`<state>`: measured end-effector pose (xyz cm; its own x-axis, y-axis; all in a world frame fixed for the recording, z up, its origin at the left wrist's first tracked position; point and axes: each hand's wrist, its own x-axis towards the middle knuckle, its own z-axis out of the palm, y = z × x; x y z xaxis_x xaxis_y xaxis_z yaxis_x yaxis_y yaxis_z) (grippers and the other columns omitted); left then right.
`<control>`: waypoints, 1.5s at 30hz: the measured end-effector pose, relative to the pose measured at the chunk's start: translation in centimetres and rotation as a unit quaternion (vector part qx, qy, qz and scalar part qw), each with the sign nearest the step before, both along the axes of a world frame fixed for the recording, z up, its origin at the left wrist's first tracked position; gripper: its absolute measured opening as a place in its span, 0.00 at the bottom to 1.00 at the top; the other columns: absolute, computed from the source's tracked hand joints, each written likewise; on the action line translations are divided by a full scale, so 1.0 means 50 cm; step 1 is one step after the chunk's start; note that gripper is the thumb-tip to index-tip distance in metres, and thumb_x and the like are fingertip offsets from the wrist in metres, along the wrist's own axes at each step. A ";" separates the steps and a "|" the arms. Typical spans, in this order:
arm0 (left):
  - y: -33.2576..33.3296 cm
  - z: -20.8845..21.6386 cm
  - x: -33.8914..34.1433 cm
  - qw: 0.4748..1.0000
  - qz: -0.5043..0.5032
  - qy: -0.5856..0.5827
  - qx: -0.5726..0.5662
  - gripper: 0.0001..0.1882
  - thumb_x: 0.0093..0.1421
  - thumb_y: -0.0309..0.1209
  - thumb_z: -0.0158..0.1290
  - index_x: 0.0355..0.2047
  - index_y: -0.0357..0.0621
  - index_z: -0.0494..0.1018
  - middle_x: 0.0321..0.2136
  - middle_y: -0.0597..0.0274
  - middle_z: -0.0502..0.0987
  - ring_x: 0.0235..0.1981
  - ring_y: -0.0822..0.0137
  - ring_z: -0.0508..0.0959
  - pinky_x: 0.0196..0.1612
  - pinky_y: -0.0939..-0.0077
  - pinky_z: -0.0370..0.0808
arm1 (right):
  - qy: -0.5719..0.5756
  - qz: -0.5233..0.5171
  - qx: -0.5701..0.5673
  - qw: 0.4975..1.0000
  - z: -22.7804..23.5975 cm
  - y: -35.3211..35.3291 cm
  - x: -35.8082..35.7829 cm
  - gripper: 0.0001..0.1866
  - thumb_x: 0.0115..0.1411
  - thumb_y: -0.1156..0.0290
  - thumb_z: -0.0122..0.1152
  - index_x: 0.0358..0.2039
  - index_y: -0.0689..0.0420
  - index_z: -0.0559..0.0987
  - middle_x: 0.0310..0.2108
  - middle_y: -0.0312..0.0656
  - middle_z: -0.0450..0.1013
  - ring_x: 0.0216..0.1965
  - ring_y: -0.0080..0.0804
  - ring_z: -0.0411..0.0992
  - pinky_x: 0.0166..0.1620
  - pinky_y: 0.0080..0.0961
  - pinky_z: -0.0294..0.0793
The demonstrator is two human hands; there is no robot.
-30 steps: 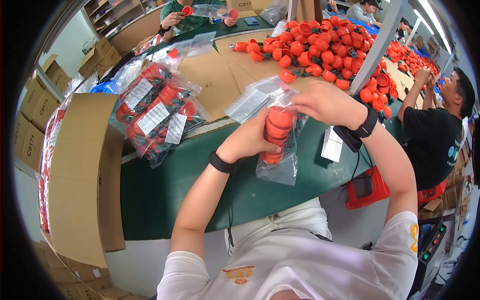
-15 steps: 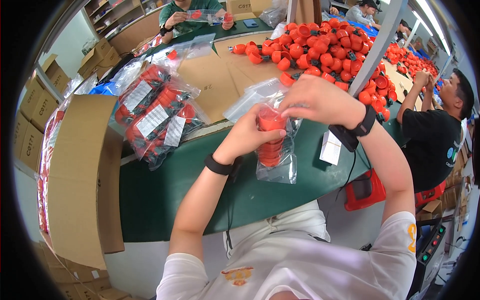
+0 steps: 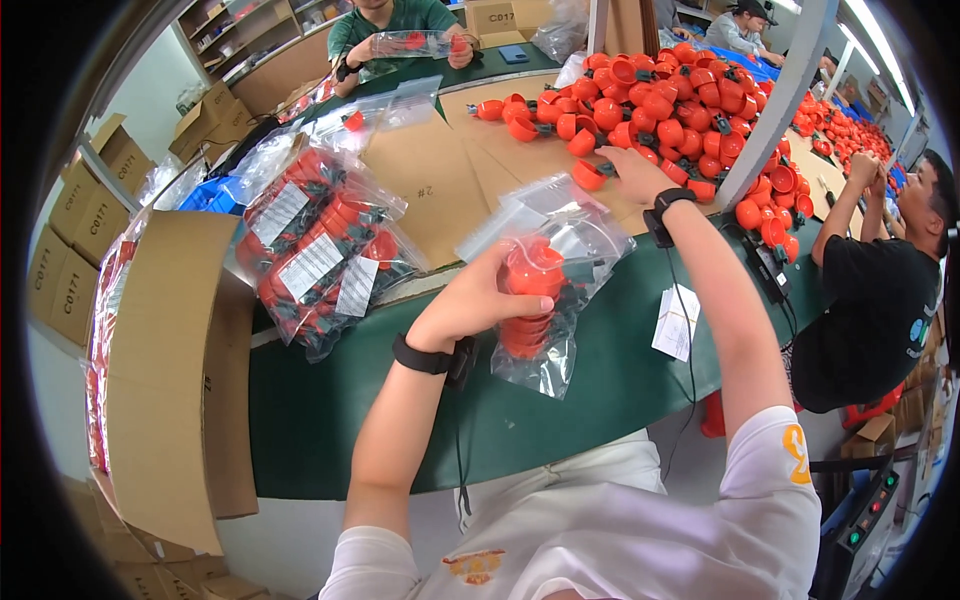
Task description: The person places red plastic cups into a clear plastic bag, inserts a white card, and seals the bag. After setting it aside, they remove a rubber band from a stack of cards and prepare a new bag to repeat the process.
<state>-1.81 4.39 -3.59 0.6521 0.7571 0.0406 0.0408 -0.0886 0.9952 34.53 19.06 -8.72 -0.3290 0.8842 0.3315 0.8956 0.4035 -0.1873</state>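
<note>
My left hand (image 3: 470,297) is closed round a clear zip bag (image 3: 598,232) that holds a stack of red plastic cups (image 3: 527,332), thumb across the front of the stack. The bag rests over the table edge side, its lower end on the green surface. My right hand (image 3: 640,178) reaches out to the near edge of a heap of red cups with black fittings (image 3: 650,105). Its fingers are stretched out, right beside a single red cup (image 3: 588,177); whether they touch it I cannot tell.
Filled bags of red cups (image 3: 325,245) with white labels lie left on the green table (image 3: 400,400). An open carton (image 3: 160,370) stands at the left edge. White paper slips (image 3: 676,323) lie right. A metal post (image 3: 785,100) rises beside the heap. Co-workers sit across and at right.
My right hand has left the bag's mouth and moved away to the right, to the heap. My left hand still holds the bag, now tilted. The view has shifted slightly.
</note>
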 end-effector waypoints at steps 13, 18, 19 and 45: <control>-0.010 0.024 -0.006 0.998 0.017 0.033 0.043 0.45 0.50 0.29 0.71 0.65 0.37 0.61 0.54 0.53 0.75 0.56 0.64 0.75 0.61 0.69 0.70 | 0.168 0.005 0.044 0.985 0.119 -0.128 -0.018 0.20 0.56 0.66 0.72 0.47 0.61 0.79 0.40 0.44 0.78 0.38 0.41 0.76 0.44 0.32 0.76; -0.020 0.029 -0.004 0.993 0.042 0.051 0.096 0.42 0.50 0.30 0.72 0.63 0.40 0.63 0.51 0.54 0.76 0.53 0.65 0.77 0.58 0.69 0.73 | 0.146 0.096 0.012 0.984 0.370 -0.347 -0.115 0.16 0.53 0.69 0.73 0.42 0.59 0.81 0.32 0.42 0.76 0.31 0.36 0.72 0.38 0.28 0.72; -0.021 0.030 -0.001 0.993 0.037 0.048 0.099 0.42 0.50 0.30 0.72 0.63 0.40 0.63 0.51 0.54 0.76 0.53 0.65 0.77 0.58 0.69 0.73 | 0.078 0.146 -0.014 0.986 0.398 -0.372 -0.125 0.15 0.53 0.69 0.72 0.41 0.59 0.82 0.31 0.43 0.75 0.31 0.37 0.72 0.38 0.30 0.72; -0.025 0.009 0.026 0.997 0.032 -0.020 0.068 0.36 0.56 0.33 0.70 0.60 0.35 0.65 0.51 0.57 0.77 0.51 0.67 0.77 0.57 0.69 0.74 | 0.047 0.082 -0.168 0.981 0.342 -0.359 -0.225 0.12 0.50 0.68 0.76 0.29 0.62 0.83 0.31 0.44 0.82 0.37 0.35 0.82 0.42 0.30 0.79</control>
<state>-0.51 3.15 -3.16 0.5991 0.7823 0.1704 0.0118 -0.2215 0.9751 23.29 1.13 8.37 -0.4581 0.8864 0.0668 0.7963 0.4426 -0.4124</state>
